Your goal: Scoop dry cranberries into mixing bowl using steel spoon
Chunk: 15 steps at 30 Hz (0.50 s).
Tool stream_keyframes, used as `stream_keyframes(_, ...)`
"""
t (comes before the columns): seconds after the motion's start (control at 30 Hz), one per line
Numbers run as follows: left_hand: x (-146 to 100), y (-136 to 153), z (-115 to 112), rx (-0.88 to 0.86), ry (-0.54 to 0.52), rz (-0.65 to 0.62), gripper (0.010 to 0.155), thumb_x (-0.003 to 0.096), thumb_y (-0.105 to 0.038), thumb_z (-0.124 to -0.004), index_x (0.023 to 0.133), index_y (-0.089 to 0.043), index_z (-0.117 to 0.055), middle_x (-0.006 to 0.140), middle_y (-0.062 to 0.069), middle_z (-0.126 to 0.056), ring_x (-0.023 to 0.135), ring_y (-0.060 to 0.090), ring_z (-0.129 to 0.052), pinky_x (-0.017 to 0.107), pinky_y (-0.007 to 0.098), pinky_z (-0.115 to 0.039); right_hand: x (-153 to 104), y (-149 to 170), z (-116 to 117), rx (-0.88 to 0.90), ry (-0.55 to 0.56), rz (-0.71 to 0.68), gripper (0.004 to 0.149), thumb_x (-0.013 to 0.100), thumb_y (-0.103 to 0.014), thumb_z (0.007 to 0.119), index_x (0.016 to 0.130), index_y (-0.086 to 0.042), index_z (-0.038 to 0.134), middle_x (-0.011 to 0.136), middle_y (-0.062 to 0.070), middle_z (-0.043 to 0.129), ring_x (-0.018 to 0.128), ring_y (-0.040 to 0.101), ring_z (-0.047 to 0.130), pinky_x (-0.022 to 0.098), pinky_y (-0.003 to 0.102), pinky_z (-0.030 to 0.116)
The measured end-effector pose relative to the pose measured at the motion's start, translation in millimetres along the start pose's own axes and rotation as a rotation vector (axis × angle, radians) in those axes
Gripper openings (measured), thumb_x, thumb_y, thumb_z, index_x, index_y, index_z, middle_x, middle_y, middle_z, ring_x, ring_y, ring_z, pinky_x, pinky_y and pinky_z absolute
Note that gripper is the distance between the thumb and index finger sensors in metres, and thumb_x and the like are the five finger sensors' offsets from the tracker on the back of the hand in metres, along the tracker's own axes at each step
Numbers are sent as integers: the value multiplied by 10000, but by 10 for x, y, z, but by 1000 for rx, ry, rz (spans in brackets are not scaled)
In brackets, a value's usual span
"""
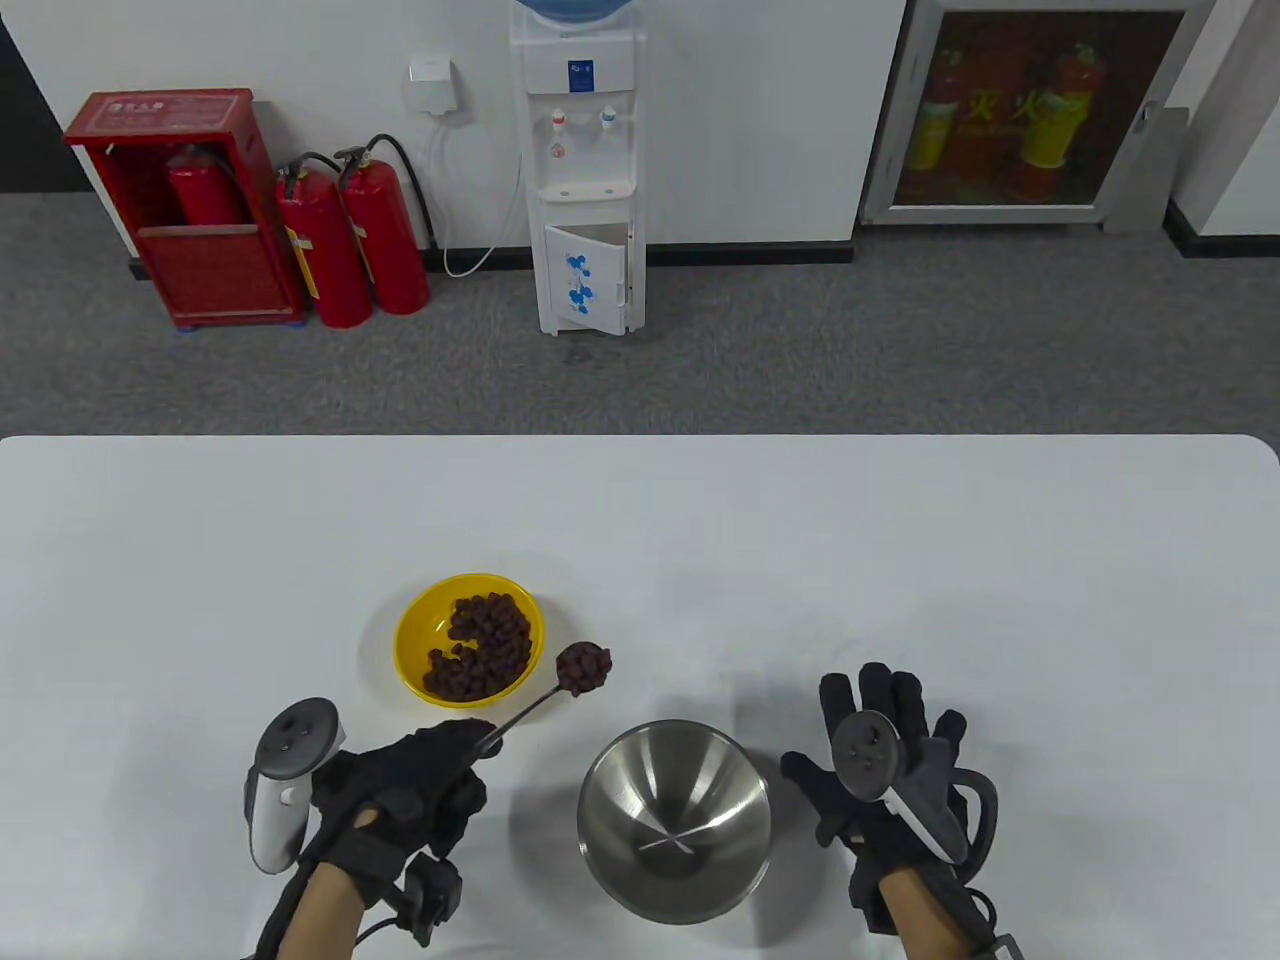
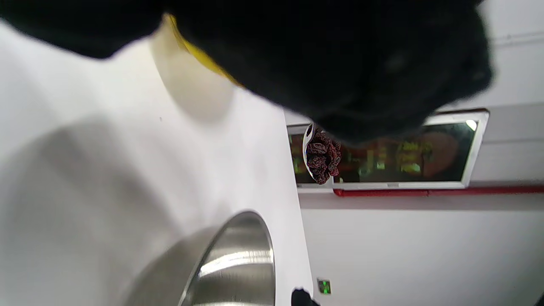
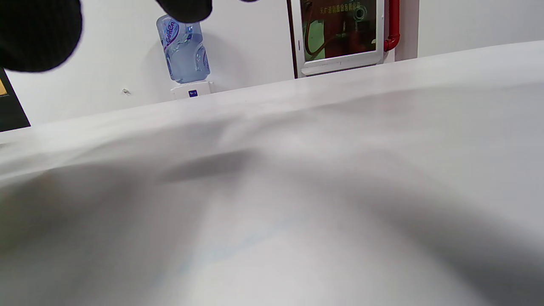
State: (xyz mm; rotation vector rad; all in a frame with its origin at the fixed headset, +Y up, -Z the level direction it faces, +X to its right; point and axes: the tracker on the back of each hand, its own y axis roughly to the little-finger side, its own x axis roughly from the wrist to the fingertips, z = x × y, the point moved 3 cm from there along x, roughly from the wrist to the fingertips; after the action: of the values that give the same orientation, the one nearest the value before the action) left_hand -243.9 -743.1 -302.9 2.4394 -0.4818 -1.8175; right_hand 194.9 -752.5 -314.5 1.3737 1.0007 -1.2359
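1. The left hand [image 1: 400, 790] pinched the handle end of the steel spoon [image 1: 545, 698], whose long axis ran up and to the right from the fingers, its heaped load of dry cranberries [image 1: 584, 668] held above bare table between the yellow bowl [image 1: 420, 630] and the mixing bowl [image 1: 674, 820].
2. The mixing bowl sat just below and right of the spoon's head, between the two hands, its inside apparently holding no fruit yet.
3. The right hand [image 1: 885, 770] lay spread flat on the table [image 1: 900, 560] beside the mixing bowl, gripping nothing.
4. The left hand, the nearer one, looked set to carry the load across.
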Motion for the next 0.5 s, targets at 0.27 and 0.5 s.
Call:
stream_keyframes(0.27,-22,-144,-254,115,81,-58,491,477,-414,-745,845,-102,-840,284,-85,-1085,-5,87,-1006,119,358,-905,5,3,5,8,-1,-2,871,365,-764,696,1075,-407,341,1145,-39,127,1110,275,173,717,697,173)
stream_keyframes(0.5,-51,-234,-338,261,68,-86,489,477,-411,-748,850,-108,-839,296,-77,-1082,12,98,-1004,137,365,-901,5,11,7,18,-8,4,864,367,-759,698,1074,-402,354,1146,-36,141,1111,278,192,715,698,179)
